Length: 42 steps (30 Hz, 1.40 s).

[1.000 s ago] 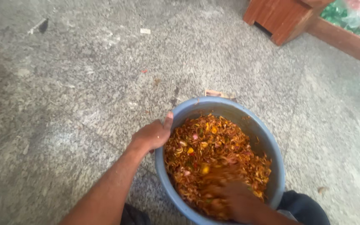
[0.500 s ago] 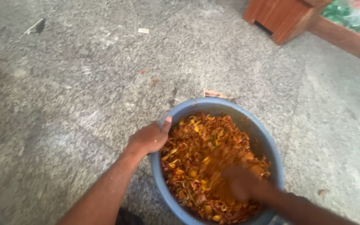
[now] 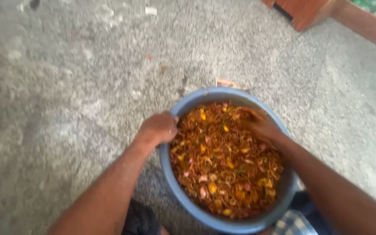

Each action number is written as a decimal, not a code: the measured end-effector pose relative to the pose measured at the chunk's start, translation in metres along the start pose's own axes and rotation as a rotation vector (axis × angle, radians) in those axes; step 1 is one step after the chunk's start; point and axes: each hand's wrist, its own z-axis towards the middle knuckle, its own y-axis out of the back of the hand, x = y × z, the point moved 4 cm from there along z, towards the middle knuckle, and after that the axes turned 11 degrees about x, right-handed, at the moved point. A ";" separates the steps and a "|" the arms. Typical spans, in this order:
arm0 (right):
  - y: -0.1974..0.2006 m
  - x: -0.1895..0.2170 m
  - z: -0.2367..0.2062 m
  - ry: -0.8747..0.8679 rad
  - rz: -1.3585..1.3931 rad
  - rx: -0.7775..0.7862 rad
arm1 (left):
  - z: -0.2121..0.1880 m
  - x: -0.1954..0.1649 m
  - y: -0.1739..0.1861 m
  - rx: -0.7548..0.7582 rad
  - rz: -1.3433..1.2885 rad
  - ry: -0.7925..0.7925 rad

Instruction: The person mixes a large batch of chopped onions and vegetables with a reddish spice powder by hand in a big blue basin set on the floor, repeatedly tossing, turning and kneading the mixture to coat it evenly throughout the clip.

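- Your left hand is curled over the left rim of the round blue plastic basin, fingers hooked onto the edge and gripping it, with the knuckles facing up.
- Your left forearm runs up from the bottom left of the view at a slant, bare, with the wrist bent slightly toward the basin.
- The basin sits on the grey speckled stone floor, just in front of your knees, and it is filled nearly to the brim.
- Inside it lies a reddish-brown shredded mix with yellow and pink pieces, spread across the whole bowl.
- Your right hand is down in the mix at the far right side of the basin, fingers loosely bent and buried among the shreds; motion blur hides whether they have closed on any of it.
- Your right forearm comes in from the bottom right corner, crossing over the basin's right rim.
- A reddish-brown wooden piece stands on the floor at the top right, well apart from the basin.
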 end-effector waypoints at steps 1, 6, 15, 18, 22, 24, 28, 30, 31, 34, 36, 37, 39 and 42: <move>-0.007 0.022 0.023 0.060 -0.205 -0.115 | -0.001 -0.001 0.003 -0.079 -0.007 -0.005; -0.139 0.063 0.067 0.321 -0.918 0.062 | -0.020 0.004 0.006 0.013 -0.201 0.040; -0.102 -0.058 -0.005 0.050 -1.111 0.219 | 0.011 0.014 -0.008 0.114 -0.068 0.049; -0.086 -0.019 0.047 0.256 -1.189 0.074 | 0.031 0.014 -0.005 -0.089 -0.197 -0.142; -0.055 0.023 0.043 0.726 -1.040 -0.264 | 0.034 0.012 -0.003 -0.529 -0.339 -0.334; -0.038 0.016 0.029 0.659 -1.005 -0.305 | 0.035 0.018 -0.017 -0.419 -0.365 -0.173; -0.012 0.026 -0.010 0.680 -0.451 -0.385 | 0.007 0.021 -0.042 -0.569 -0.440 -0.024; -0.008 0.031 -0.022 0.581 -0.302 -0.354 | -0.017 0.016 -0.066 -0.690 -0.511 0.105; -0.005 0.031 -0.026 0.492 -0.246 -0.354 | -0.028 0.015 -0.082 -0.636 -0.637 0.182; -0.003 0.024 -0.025 0.301 -0.039 -0.256 | -0.061 0.002 -0.128 -0.589 -0.737 0.168; -0.008 0.012 -0.018 0.257 -0.003 -0.017 | -0.068 0.000 -0.165 -0.077 -1.168 0.267; -0.010 0.003 -0.014 0.247 -0.092 0.139 | -0.068 0.002 -0.160 -0.044 -1.086 0.323; -0.014 -0.020 -0.008 0.242 -0.289 0.388 | -0.063 0.013 -0.140 0.051 -0.925 0.453; 0.005 -0.054 -0.002 0.279 -0.313 0.294 | -0.035 0.017 -0.058 -0.269 -0.470 -0.002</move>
